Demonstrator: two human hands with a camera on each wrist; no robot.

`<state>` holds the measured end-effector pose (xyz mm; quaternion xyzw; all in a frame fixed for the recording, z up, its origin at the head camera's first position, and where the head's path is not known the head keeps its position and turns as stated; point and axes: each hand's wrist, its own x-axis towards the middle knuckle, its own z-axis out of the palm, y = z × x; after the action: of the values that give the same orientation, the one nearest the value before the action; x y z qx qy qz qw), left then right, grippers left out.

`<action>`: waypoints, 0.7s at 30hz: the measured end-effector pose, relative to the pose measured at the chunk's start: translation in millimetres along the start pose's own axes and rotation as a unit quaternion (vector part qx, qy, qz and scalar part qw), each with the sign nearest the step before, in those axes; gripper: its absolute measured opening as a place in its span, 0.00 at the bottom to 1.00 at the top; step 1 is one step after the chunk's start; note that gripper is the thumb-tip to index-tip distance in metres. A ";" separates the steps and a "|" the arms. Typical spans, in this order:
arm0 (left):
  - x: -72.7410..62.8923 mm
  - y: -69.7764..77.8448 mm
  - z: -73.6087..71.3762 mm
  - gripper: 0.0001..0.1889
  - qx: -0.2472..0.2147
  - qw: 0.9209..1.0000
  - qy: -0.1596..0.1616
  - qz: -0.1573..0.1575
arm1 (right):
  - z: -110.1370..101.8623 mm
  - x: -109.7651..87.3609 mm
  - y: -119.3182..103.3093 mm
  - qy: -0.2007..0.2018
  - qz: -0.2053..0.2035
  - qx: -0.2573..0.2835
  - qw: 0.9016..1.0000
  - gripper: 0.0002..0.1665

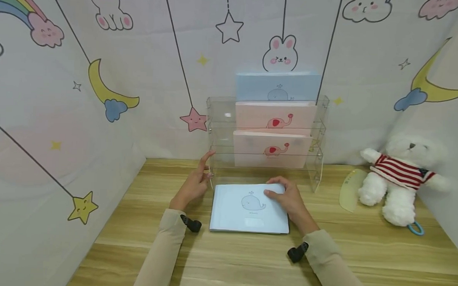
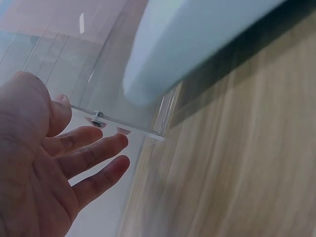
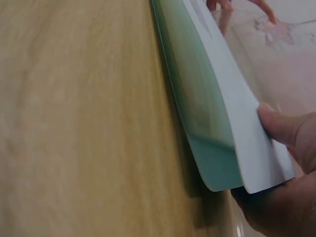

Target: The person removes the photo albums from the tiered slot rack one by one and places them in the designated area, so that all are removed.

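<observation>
A light blue folder (image 1: 230, 210) with a whale drawing lies in front of a clear tiered rack (image 1: 221, 159). My right hand (image 1: 289, 200) grips the folder at its far right corner, thumb on the top cover. In the right wrist view the folder's covers (image 3: 232, 118) stand slightly apart at the edge, and the thumb (image 3: 279, 123) presses the upper one. My left hand (image 1: 193, 186) holds the rack's left side, thumb at the front edge of the side panel (image 2: 118, 121). Its other fingers (image 2: 94, 153) spread along the outside.
In the rack's tiers stand a blue whale folder (image 1: 253, 87) and two pink elephant folders (image 1: 252, 114). At the right sit a white teddy bear (image 1: 398, 178) in a striped shirt and a pale yellow curved piece (image 1: 350, 191). A cartoon-printed cloth (image 1: 157, 128) hangs behind the wooden table (image 1: 240, 265).
</observation>
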<state>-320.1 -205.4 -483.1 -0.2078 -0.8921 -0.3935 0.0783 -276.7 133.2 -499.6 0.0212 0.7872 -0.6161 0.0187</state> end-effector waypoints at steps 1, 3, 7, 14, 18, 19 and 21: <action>0.3 -0.2 0.1 0.42 0.001 1.000 0.000 0.001 | 0.2 -0.8 0.0 0.002 0.001 -0.014 1.000 0.18; 0.6 -0.6 0.4 0.42 -0.002 1.000 0.000 0.000 | 0.2 -2.2 0.1 0.004 0.000 -0.040 0.999 0.19; 0.9 -0.9 0.8 0.42 -0.004 1.000 -0.001 -0.003 | 1.3 -2.6 3.5 0.006 -0.006 -0.095 0.995 0.19; 0.8 -1.7 0.6 0.43 -0.009 1.000 -0.002 0.006 | 4.9 -2.6 5.7 0.015 -0.015 -0.130 0.991 0.19; 1.1 -1.3 0.6 0.43 -0.007 1.000 -0.001 0.007 | 3.9 -3.8 3.2 0.016 -0.010 -0.149 0.989 0.19; 1.1 -1.1 0.6 0.43 -0.006 1.000 -0.002 0.007 | 3.3 -4.3 2.2 0.014 -0.007 -0.152 0.988 0.19; 0.8 -0.9 0.3 0.43 -0.004 1.000 -0.002 0.005 | 1.1 -5.7 0.8 0.010 -0.005 -0.160 0.987 0.20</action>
<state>-321.3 -205.5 -483.7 -0.2132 -0.8896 -0.3963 0.0779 -271.0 132.2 -500.3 0.0204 0.8761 -0.4816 0.0113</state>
